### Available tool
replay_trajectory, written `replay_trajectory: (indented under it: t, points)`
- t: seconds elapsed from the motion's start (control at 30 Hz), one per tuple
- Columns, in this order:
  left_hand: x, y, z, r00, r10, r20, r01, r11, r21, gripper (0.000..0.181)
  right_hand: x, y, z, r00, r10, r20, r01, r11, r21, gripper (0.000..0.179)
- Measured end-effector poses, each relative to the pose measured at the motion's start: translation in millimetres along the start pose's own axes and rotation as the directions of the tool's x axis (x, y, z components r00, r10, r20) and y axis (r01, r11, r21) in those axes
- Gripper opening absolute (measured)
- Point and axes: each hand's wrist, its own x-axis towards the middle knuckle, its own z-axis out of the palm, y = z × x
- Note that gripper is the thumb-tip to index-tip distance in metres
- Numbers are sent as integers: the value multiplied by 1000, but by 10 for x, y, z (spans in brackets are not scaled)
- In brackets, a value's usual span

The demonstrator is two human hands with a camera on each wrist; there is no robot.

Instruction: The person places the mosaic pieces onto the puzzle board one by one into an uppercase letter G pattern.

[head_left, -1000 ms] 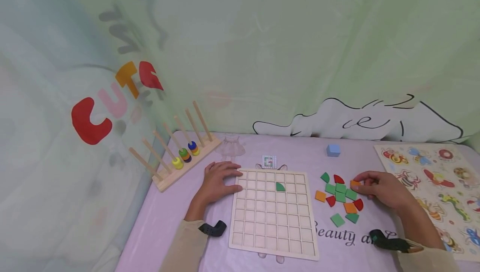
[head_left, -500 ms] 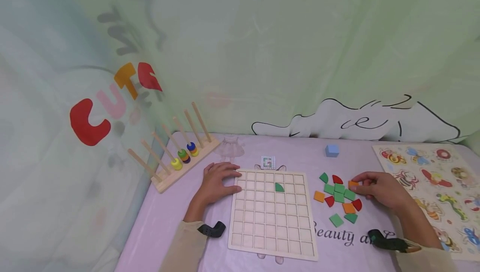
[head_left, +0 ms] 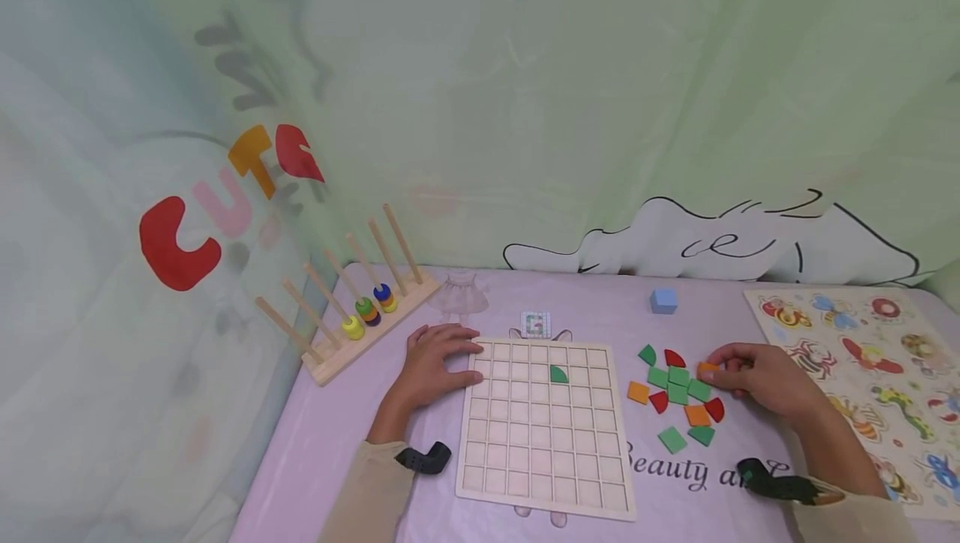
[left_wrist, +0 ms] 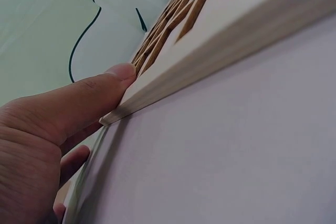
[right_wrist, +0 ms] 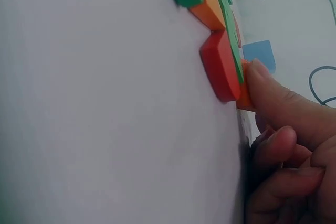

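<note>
My left hand rests at the upper left corner of a pale wooden grid board. In the left wrist view its thumb lies on the board's edge, the other fingers partly hidden. One green quarter-circle tile sits in a cell of the board. To the right, my right hand pinches an orange square tile between thumb and fingers, at the edge of the loose tiles. A red quarter-circle tile lies close beside it in the right wrist view. Several green square tiles lie in the same group.
A wooden peg stand with colored rings is at the back left. A small patterned card lies behind the board. Farther right are a blue block and an insect picture puzzle. Fabric walls rise behind and left.
</note>
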Motion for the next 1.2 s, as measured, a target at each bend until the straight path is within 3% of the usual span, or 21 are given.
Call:
replay_trajectory:
  t: [0.23,0.5,0.73,0.9,1.2]
  points:
    - [-9,0,3,1000,5,-7,-4,1000,15,40,7,-3,-5,998,-29,55,26,999,46,50]
    - [-20,-3,7,1000,10,-10,-10,1000,10,41,58,-204,121,994,-96,52,92,993,77,50]
    - [-16,-1,25,1000,6,-1,-6,1000,6,42,82,-512,351,985,-160,68,154,984,87,44]
    - [-10,-3,20,1000,10,-9,-10,1000,13,42,127,-783,531,964,-237,119,222,967,125,34]
    - [4,14,0,1000,16,-12,-16,1000,4,41,243,-1144,884,945,-247,214,192,950,246,24]
